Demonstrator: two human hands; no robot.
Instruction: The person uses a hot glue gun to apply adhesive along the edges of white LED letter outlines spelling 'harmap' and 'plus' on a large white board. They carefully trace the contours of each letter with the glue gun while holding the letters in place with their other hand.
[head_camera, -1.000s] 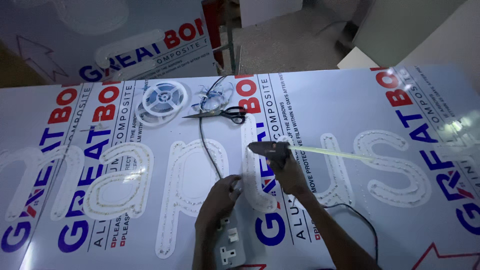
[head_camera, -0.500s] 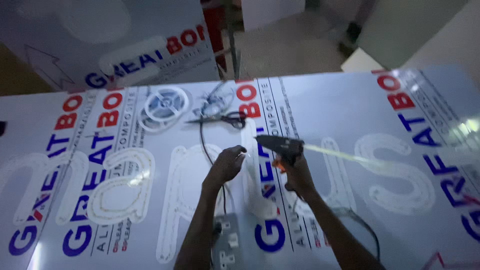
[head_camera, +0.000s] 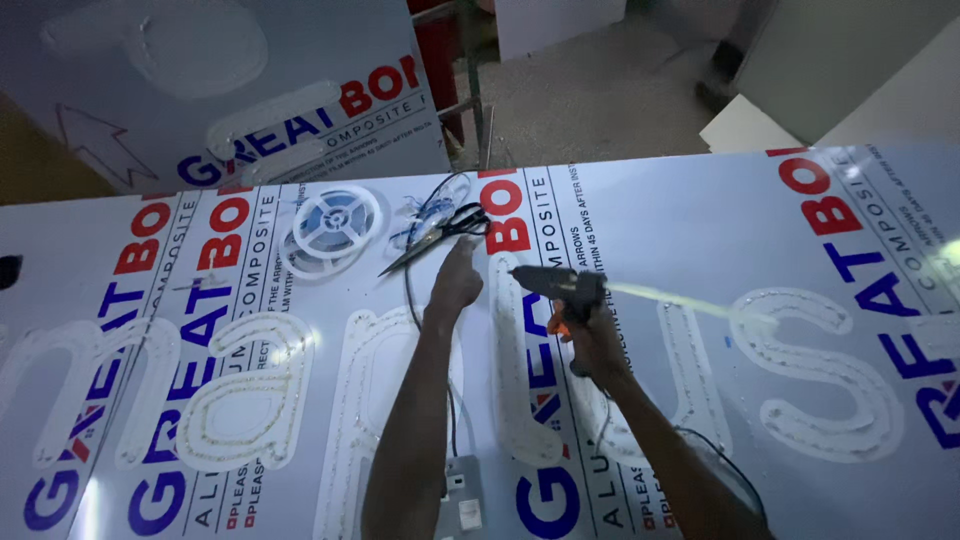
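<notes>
Under both hands, a large white composite panel (head_camera: 700, 230) with blue and red printed lettering and raised translucent letter shapes lined with small lights. Beyond the left hand, a second white panel (head_camera: 150, 110) of the same print, leaning, with a red arrow outline. Ahead-left of the left hand, a round white reel of light strip (head_camera: 332, 222). Just beyond the fingertips, black-handled scissors (head_camera: 440, 232), blades pointing back-left, on a thin black cable. Left hand (head_camera: 458, 282) stretched forward, fingers together, not yet closed on anything. Right hand (head_camera: 590, 335) wrapped firmly around a black glue gun (head_camera: 560, 285), nozzle pointing toward the left hand. Best to take the scissors by the handles, keeping the hot nozzle away from cable and wrist
</notes>
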